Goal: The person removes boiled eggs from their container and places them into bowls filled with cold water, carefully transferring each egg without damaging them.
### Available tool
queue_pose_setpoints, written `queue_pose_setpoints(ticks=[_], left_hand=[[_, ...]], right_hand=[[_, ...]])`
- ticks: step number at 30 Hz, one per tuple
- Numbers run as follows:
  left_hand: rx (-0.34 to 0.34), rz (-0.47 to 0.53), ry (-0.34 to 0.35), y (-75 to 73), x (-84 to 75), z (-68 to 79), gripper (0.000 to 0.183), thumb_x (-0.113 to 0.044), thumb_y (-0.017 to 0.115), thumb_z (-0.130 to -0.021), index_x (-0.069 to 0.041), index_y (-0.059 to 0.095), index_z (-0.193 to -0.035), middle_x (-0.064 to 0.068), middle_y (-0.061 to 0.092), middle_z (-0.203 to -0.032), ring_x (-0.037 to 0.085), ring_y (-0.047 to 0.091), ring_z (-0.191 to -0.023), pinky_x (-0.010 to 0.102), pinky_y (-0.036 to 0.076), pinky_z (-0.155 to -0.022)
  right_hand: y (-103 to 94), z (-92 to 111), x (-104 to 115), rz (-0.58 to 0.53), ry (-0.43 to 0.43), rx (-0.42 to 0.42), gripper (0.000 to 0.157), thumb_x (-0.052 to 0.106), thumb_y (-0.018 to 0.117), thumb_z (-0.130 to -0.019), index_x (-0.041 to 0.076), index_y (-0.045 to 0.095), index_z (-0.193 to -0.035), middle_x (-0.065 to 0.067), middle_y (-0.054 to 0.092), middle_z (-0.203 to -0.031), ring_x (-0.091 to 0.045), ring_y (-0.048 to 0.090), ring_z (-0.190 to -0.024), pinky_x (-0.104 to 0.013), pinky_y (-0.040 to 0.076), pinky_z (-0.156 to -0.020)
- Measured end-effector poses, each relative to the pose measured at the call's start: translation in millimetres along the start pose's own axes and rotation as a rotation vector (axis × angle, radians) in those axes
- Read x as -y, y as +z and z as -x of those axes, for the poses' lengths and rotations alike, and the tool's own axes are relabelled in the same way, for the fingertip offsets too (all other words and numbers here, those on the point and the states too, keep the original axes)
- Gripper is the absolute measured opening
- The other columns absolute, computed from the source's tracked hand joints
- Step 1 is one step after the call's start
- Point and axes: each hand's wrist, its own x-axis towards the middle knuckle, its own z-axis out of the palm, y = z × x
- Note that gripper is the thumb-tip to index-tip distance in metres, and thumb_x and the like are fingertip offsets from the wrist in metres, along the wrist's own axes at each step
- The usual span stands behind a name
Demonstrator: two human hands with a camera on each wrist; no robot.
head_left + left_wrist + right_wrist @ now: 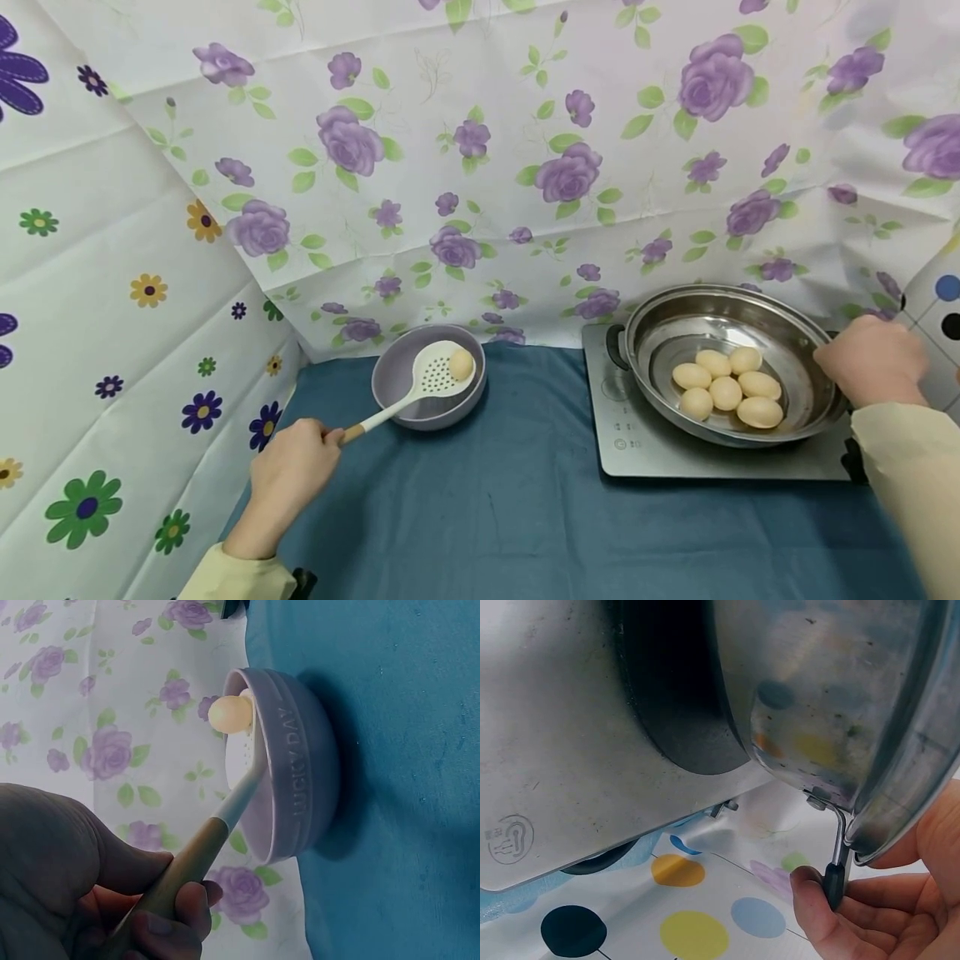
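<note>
My left hand (294,468) grips the wooden handle of a white skimmer (426,372). One egg (461,364) lies on its perforated head, which is over the purple bowl (480,398). The left wrist view shows the skimmer head overlapping the bowl's rim, with thumb and fingers wrapped round the handle (180,874). My right hand (873,360) holds the right side handle of a steel pan (678,321). In the right wrist view, fingers curl round that handle's black grip (835,883). Several eggs (724,393) lie clustered in the pan.
Under the pan is a flat silver induction cooker (622,454). A blue-green cloth (487,517) covers the table. Flowered sheets (480,208) stand behind and at the left. The pan's other black handle (617,346) points left, towards the bowl.
</note>
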Motion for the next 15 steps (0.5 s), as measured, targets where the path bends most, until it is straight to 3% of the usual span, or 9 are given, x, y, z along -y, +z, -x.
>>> queue_pose_setpoints(ticks=[9, 15], left_hand=[[-0.017, -0.011, -0.002, -11.0, -2.7, -0.2, 0.032, -0.032, 0.05, -0.095, -0.012, 0.07, -0.082, 0.004, 0.055, -0.058, 0.02, 0.048, -0.049, 0.033, 0.035, -0.041], [-0.023, -0.025, 0.007, -19.3, -7.6, -0.5, 0.033, -0.034, 0.049, -0.095, -0.012, 0.07, -0.082, 0.003, 0.055, -0.059, 0.02, 0.048, -0.05, 0.032, 0.035, -0.042]], right_hand=[[2.1, -1, -3, -0.021, -0.016, -0.011, 0.046, 0.03, 0.057, -0.085, -0.015, 0.06, -0.084, -0.032, 0.053, -0.07, -0.039, 0.055, -0.057, -0.041, 0.044, -0.043], [3.2, -3, -4, -0.017, -0.022, -0.008, 0.044, 0.032, 0.057, -0.085, -0.012, 0.06, -0.078, -0.031, 0.054, -0.069, -0.038, 0.055, -0.057, -0.041, 0.043, -0.043]])
